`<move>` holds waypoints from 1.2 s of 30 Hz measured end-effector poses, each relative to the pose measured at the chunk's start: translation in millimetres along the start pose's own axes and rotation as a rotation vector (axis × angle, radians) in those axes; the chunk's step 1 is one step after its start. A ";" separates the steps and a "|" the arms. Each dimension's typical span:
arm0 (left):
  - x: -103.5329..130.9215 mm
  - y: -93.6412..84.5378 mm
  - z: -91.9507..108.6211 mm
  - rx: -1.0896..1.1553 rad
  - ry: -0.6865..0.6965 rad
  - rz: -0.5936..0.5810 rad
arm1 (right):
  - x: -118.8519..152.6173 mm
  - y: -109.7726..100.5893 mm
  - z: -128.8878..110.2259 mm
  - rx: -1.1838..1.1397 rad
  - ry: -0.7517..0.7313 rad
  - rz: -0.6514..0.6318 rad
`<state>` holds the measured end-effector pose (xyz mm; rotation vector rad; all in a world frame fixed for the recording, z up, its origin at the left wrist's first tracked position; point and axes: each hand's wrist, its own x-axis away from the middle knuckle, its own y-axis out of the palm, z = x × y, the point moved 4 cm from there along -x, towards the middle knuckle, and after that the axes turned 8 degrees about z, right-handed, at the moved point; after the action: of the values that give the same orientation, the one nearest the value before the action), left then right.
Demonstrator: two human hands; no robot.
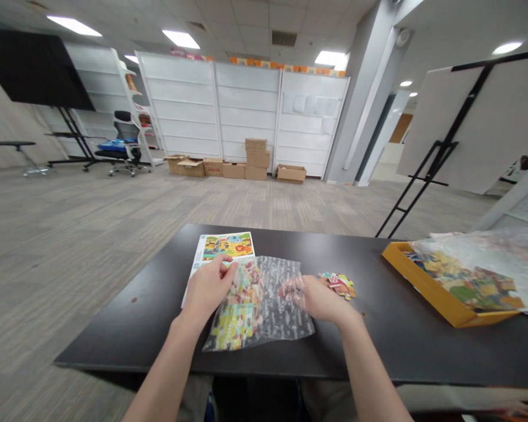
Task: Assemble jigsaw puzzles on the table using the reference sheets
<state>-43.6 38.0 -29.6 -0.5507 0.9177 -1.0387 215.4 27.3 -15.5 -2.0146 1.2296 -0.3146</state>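
Observation:
A clear plastic bag [286, 322] lies on the black table, with colourful jigsaw puzzle pieces [235, 319] gathered in its left part. My left hand [211, 287] pinches the bag's upper left edge between thumb and fingers. At the bag's right side is my right hand [310, 296], its fingers reaching under the clear plastic; they look blurred, and whether they grip anything is hidden. Just beyond that hand sits a small pile of loose puzzle pieces [341, 284]. Partly under the bag and my left hand lies a printed picture sheet [229, 246] with cartoon animals.
On the table's right side stands a yellow box [426, 290] holding more puzzle pieces, partly covered by clear plastic [479, 249]. The black table [132, 328] ends at a near edge before my lap. Cardboard boxes [257, 158], an office chair [125, 143] and a board stand [435, 152] are farther off.

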 end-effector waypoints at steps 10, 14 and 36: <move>6.3 -7.5 13.7 -0.154 -0.024 -0.072 | -14.4 -1.5 -32.2 -0.227 -0.065 0.143; 6.0 -12.4 13.1 -0.170 -0.020 -0.074 | -11.0 6.0 -39.0 -0.335 -0.037 -0.038; 6.8 -8.5 -8.8 -0.117 -0.053 -0.149 | -14.7 46.7 -20.2 -0.116 -0.119 0.026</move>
<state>-53.8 28.5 -30.3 -0.7504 0.9051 -1.1029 165.9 17.9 -31.8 -2.0822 1.2227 -0.1112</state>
